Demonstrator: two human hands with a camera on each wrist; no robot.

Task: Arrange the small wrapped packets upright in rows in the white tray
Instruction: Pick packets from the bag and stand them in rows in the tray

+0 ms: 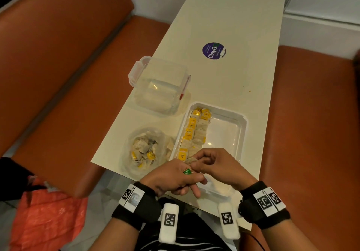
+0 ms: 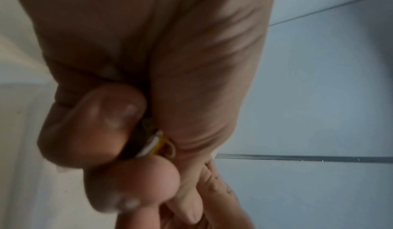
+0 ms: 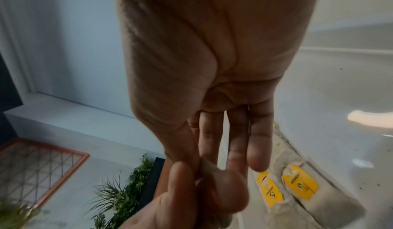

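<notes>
Over tray, packet between fingers

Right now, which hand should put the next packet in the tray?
Right hand, probably: it hangs over the white tray near the rows, its fingers pinching a packet.

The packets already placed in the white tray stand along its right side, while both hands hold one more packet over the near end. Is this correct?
Not quite: the head view shows the placed packets along the left side of the white tray. The left hand and right hand do hold one packet there.
</notes>
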